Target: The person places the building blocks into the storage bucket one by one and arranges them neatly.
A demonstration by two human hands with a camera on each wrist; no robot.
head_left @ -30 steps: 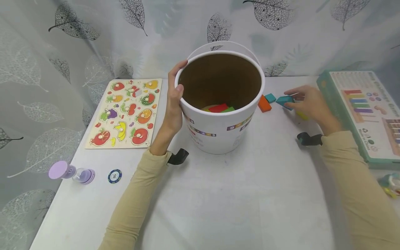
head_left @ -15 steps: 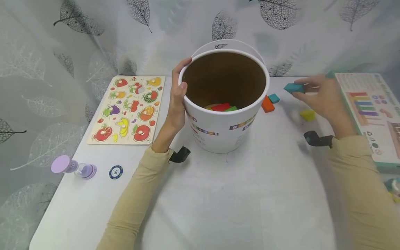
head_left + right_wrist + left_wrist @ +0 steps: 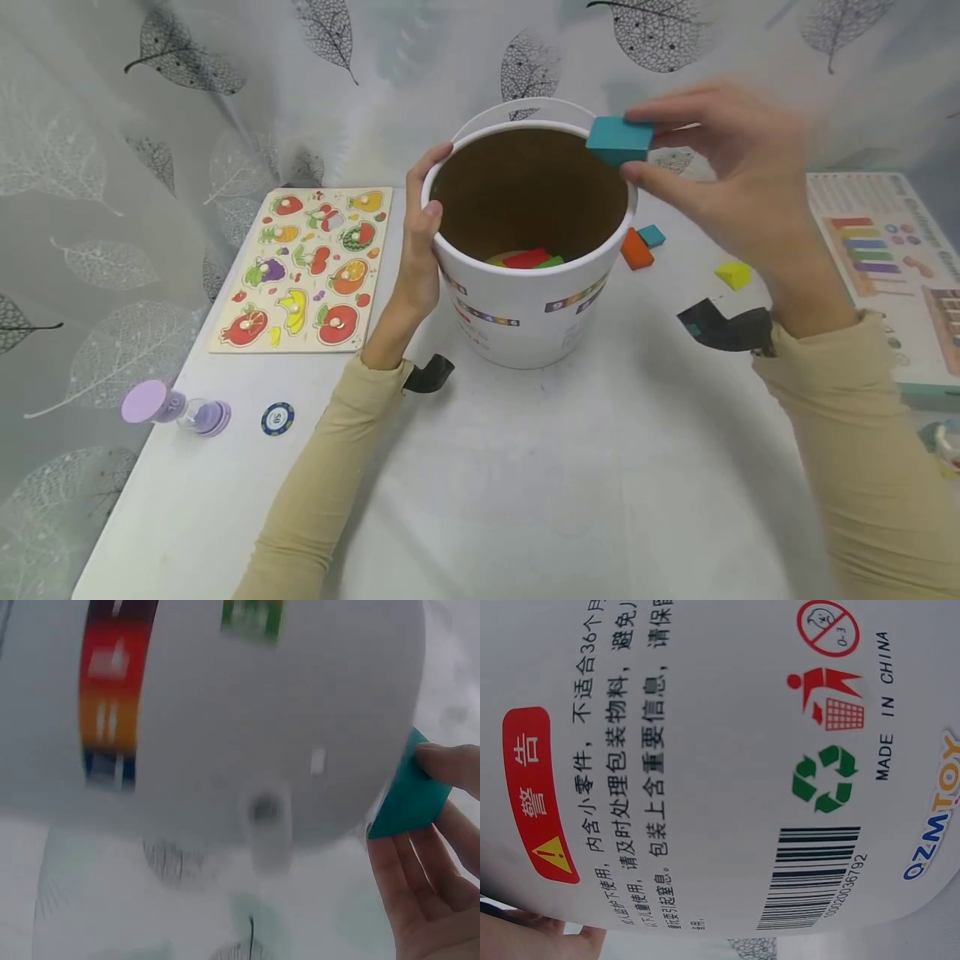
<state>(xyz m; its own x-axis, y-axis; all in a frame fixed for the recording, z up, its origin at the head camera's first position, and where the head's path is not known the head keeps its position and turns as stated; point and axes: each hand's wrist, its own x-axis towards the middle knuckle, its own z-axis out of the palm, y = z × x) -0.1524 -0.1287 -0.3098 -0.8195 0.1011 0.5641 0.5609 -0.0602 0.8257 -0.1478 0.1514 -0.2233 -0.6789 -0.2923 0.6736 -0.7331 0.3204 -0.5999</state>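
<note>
A white bucket (image 3: 517,325) stands upright on the table with red (image 3: 527,258) and green (image 3: 552,262) pieces at its bottom. My left hand (image 3: 417,250) holds the bucket's left side, its thumb at the rim. In the left wrist view, the bucket's printed wall (image 3: 720,787) covers most of that hand. Between thumb and fingers, my right hand (image 3: 738,167) pinches a teal block (image 3: 618,140) above the back right of the rim. The right wrist view shows the teal block (image 3: 412,796) beside the blurred bucket wall (image 3: 225,742).
Right of the bucket lie an orange block (image 3: 636,250), a smaller teal block (image 3: 651,237) and a yellow block (image 3: 733,274). A game box (image 3: 892,275) is at the far right. At left are a fruit puzzle board (image 3: 300,267), a purple sand timer (image 3: 176,408) and a chip (image 3: 277,418).
My right hand has lifted the teal block off the table and carried it leftward to the bucket's rim, uncovering the yellow block. The left hand stays on the bucket.
</note>
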